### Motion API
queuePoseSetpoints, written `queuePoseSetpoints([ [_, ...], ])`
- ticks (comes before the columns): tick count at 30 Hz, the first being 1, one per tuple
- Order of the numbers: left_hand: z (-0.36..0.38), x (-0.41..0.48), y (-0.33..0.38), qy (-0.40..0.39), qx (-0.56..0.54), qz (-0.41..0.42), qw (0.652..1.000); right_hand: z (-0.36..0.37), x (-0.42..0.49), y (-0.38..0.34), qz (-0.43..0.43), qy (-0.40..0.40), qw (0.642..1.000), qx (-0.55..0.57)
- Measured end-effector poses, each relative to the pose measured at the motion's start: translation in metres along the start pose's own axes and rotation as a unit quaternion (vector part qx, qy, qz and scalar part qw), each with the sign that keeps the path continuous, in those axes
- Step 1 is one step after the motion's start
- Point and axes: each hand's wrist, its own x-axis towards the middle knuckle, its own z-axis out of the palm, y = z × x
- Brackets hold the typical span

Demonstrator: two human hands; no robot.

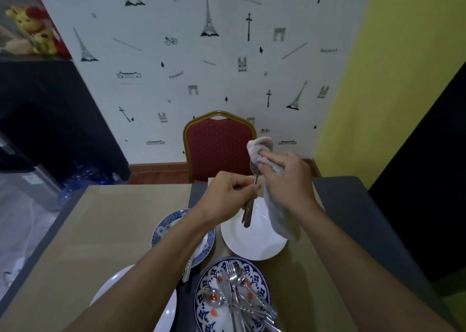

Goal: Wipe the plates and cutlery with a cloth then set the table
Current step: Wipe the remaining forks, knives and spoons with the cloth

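My left hand (pixel 230 195) grips the handle of a metal spoon (pixel 248 213), held upright above the table. My right hand (pixel 287 180) holds a pale cloth (pixel 280 218) wrapped round the spoon's upper end, which is hidden; the cloth's tail hangs down over a white plate (pixel 249 243). A blue patterned plate (pixel 209 304) near me carries several forks, spoons and knives (pixel 242 299). A smaller blue-rimmed plate (pixel 164 228) lies to the left under my forearm, with a piece of cutlery (pixel 187 271) at its near edge. Another white plate (pixel 111 291) sits at the near left.
The tan table (pixel 100 230) has a dark placemat (pixel 353 218) on the right side. A red chair with a gold frame (pixel 216 145) stands at the far edge against the patterned wall. A dark cabinet (pixel 50 117) stands to the left.
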Motion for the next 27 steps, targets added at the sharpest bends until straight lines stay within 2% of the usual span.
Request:
queuePoseSetpoints([
  [3,0.0,0.001,-0.001,0.016,-0.018,-0.007,1.0,-0.004,-0.005,0.002,-0.019,-0.063,0.998,0.012],
  [6,0.003,-0.005,-0.001,-0.001,-0.009,-0.01,1.0,-0.007,0.004,0.006,-0.016,-0.001,0.999,-0.035],
  [9,0.008,-0.006,0.001,0.012,-0.016,-0.021,1.0,-0.008,0.009,0.006,0.053,0.061,0.997,-0.002],
  [12,0.007,-0.005,0.004,0.036,-0.05,-0.021,0.998,-0.013,0.012,0.009,0.179,0.067,0.968,0.163],
  [14,0.004,-0.005,0.005,0.044,-0.044,-0.012,0.998,-0.021,0.01,0.005,0.232,0.044,0.924,0.3],
  [16,0.004,-0.004,0.004,0.047,-0.025,0.003,0.999,-0.028,0.006,-0.005,0.255,-0.011,0.886,0.387],
  [20,0.008,-0.001,0.004,0.03,-0.015,0.046,0.998,-0.032,0.0,-0.015,0.211,-0.099,0.898,0.374],
  [23,0.008,-0.001,0.004,0.013,-0.002,0.063,0.998,-0.034,-0.001,-0.013,0.202,-0.148,0.882,0.398],
  [27,0.012,-0.003,0.005,-0.032,0.008,0.054,0.998,-0.034,-0.001,-0.011,0.204,-0.151,0.892,0.374],
])
